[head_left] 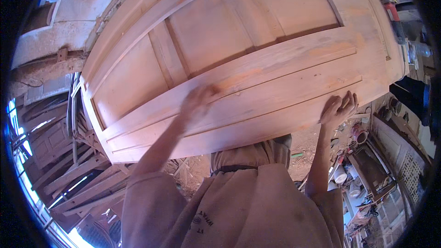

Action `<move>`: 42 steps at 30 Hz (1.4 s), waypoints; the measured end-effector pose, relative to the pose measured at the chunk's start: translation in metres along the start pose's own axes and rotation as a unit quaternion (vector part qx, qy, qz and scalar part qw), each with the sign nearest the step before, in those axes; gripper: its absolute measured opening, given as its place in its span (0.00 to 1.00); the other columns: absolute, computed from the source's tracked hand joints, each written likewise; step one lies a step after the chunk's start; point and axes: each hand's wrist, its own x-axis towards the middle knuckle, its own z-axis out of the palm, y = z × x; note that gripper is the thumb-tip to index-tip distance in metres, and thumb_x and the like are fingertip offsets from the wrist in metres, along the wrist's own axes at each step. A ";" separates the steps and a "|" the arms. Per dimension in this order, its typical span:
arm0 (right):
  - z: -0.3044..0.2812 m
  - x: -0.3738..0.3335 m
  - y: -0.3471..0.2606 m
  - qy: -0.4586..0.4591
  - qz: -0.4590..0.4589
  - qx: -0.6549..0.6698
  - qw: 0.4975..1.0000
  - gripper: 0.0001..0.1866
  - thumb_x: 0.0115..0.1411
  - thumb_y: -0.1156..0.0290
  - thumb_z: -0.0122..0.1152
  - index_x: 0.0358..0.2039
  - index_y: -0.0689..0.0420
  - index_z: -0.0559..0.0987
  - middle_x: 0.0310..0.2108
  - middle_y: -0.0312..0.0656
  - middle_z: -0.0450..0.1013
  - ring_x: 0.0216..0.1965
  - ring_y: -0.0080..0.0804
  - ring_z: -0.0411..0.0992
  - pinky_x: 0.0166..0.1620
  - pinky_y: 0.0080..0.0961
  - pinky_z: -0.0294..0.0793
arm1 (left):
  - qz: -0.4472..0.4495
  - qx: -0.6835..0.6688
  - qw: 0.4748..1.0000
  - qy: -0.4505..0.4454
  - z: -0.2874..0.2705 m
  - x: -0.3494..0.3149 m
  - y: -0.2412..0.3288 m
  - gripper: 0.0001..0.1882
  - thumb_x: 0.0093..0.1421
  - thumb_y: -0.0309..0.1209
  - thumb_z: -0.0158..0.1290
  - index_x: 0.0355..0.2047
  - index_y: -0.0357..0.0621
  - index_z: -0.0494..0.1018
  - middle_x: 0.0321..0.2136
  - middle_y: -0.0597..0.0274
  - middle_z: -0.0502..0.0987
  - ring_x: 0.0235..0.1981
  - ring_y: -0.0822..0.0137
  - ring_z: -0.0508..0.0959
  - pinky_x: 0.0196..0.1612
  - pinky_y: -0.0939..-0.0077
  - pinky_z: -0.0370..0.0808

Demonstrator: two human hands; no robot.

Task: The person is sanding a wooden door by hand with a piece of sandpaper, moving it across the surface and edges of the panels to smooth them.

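A large pale wooden door point(294, 78) lies across the view in front of me, with recessed panels, raised strips and long grooves along its near side. Orange-brown and greyish patches mark its surface. My left hand point(200, 100) is over the near frame strip, beside an orange patch. Motion blurs its fingers, so I cannot make out whether anything is in them. At the door's near edge, toward the right, my right hand point(339, 109) rests with loosely bent fingers partly apart. Nothing shows in it.
Stacked timber pieces point(87, 181) fill the left side. On the right are a reddish can point(359, 134), a white container point(340, 175), and a leaning lattice panel point(410, 170). A clear plastic bottle point(420, 49) stands past the door's right end. Debris covers the floor point(305, 149).
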 end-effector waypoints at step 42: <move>0.000 0.006 -0.002 0.004 0.013 -0.034 0.999 0.22 0.61 0.65 0.56 0.55 0.59 0.74 0.60 0.56 0.67 0.67 0.59 0.56 0.72 0.57 0.45 | 0.079 -0.027 0.996 -0.003 0.002 0.233 0.149 0.20 0.64 0.32 0.52 0.57 0.51 0.72 0.50 0.52 0.71 0.54 0.48 0.72 0.58 0.54 0.73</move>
